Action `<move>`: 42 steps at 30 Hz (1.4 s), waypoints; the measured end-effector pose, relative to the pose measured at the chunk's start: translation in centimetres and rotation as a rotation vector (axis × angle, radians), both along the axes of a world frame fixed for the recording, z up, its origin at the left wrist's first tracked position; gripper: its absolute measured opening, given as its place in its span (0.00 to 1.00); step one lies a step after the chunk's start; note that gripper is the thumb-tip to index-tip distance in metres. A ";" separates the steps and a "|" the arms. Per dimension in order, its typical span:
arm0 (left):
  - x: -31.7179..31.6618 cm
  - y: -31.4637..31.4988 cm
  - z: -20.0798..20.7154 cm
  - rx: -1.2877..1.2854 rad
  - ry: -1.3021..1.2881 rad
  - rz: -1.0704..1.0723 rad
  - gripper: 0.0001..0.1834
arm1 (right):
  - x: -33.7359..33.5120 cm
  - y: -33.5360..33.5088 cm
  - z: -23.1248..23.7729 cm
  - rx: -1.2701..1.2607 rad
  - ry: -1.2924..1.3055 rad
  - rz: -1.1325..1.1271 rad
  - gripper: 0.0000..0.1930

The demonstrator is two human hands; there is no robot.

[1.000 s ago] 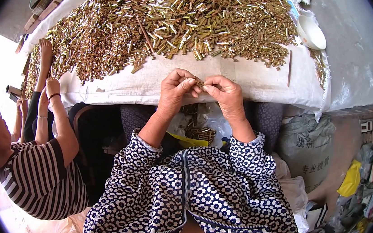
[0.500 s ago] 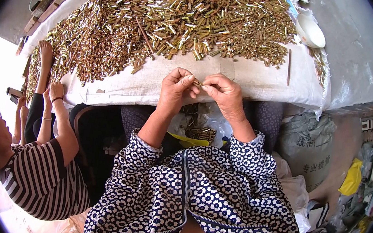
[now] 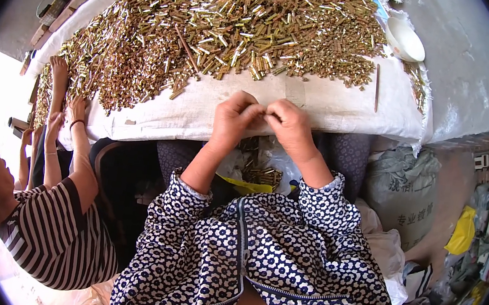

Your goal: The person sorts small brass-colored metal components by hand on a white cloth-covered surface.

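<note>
Close together over the front edge of the cloth-covered table (image 3: 338,112), both hands have their fingertips pinched and nearly touching. My left hand (image 3: 234,117) is closed, thumb against the curled fingers. Facing it, my right hand (image 3: 289,126) is closed in the same way. Whatever sits between the fingertips is too small and covered to make out. Beyond them spreads a wide heap of small gold-coloured metal pieces (image 3: 234,23), some long and slim, others short. More slim metal pieces (image 3: 265,177) lie low between my knees, partly hidden behind my forearms and jacket.
A white bowl (image 3: 404,39) stands at the table's right end. One thin rod (image 3: 376,88) lies on the cloth near it, another (image 3: 187,47) on the heap. At left sits a person in a striped shirt (image 3: 63,229), arms at the heap. A grey sack (image 3: 401,190) is at right.
My fingers have curled inward and come closer, covering the small gold-coloured piece that showed between them. The neighbouring person's nearer hands have shifted slightly.
</note>
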State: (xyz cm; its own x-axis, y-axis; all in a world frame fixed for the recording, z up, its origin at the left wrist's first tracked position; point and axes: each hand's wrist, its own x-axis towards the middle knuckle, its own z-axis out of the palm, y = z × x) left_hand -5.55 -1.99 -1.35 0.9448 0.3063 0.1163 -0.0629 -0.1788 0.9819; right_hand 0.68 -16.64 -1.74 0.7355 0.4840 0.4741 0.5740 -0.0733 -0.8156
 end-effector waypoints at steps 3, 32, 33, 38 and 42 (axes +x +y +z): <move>0.2 -1.3 -0.4 0.413 -0.045 0.058 0.05 | 0.6 -0.4 -0.5 -0.253 -0.114 -0.035 0.03; 6.1 4.8 1.3 1.145 -0.098 -0.097 0.05 | 5.9 -1.7 -1.2 -0.494 -0.439 -0.472 0.05; 6.0 4.8 1.0 1.146 -0.097 -0.094 0.05 | 5.7 -1.7 -1.1 -0.492 -0.440 -0.470 0.05; 3.9 3.7 1.4 0.126 0.027 0.067 0.06 | 3.7 -0.7 -1.6 -0.081 -0.028 -0.212 0.06; 2.1 3.3 1.2 -0.412 0.001 0.012 0.07 | 1.5 0.1 -0.6 0.085 0.432 -0.007 0.06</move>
State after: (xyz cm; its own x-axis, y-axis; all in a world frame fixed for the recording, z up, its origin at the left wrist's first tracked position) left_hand -3.50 1.27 -0.13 0.9410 0.3379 -0.0194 -0.0620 0.2283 0.9716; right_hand 2.20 -16.51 -2.37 0.8779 0.4511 0.1607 0.1789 0.0022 -0.9839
